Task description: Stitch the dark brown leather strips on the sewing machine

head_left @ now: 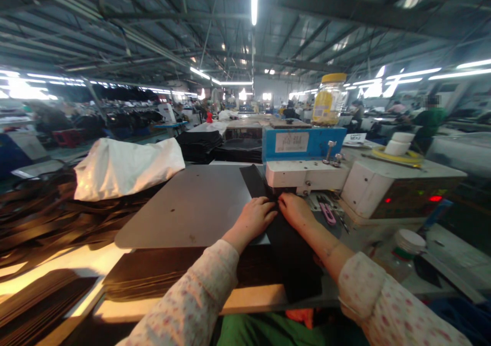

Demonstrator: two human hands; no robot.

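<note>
A long black strip of sheet material (pixel 286 238) runs from under the white machine head (pixel 307 175) toward my lap and hangs over the table's front edge. My left hand (pixel 258 215) grips its left side, fingers bent and pressed together. On the opposite side my right hand (pixel 293 209) pinches the strip close to the machine head, its fingertips almost meeting those of the left. The exact edge between the fingers is hidden. Beneath the left wrist lies a smooth grey metal plate (pixel 192 202). Pink-handled thread snips (pixel 327 211) rest to the right of my right hand.
Brown-black stacked pieces (pixel 153 274) lie below the plate, with a white sack (pixel 128 168) at left. On the blue machine body (pixel 303 142) stands a yellow-lidded jar (pixel 329 100). A control box (pixel 402 187) with red lights is at right, near a small white-lidded jar (pixel 409 243).
</note>
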